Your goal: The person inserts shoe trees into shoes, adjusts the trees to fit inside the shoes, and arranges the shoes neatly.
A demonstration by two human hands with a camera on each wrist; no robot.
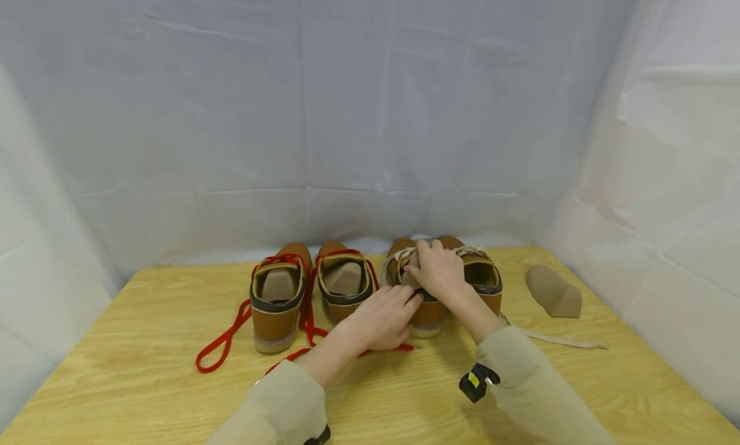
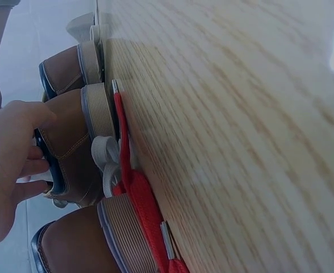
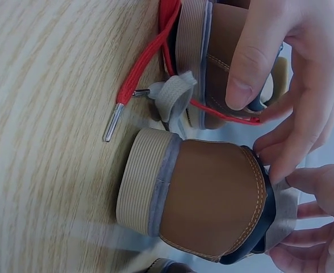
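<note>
My left hand [image 1: 384, 316] grips the heel of a brown shoe [image 3: 212, 199] with beige laces, fingers at its dark collar. My right hand [image 1: 439, 271] pinches a grey-brown moulded shoe insert [image 3: 283, 210] at that shoe's opening. In the head view the hands hide much of this shoe and the insert. Close on its right is the other beige-laced shoe [image 1: 491, 300], its opening showing no insert. To the left stand two brown shoes with red laces, the outer one [image 1: 274, 323] and the inner one [image 1: 335, 311], each with an insert inside.
Another moulded insert [image 1: 553, 292] lies at the right of the wooden table [image 1: 144, 342]. Red laces [image 1: 222, 345] trail over the wood between and before the shoes. A beige lace [image 1: 563, 339] stretches to the right. White sheeting [image 1: 347, 111] encloses the back and sides.
</note>
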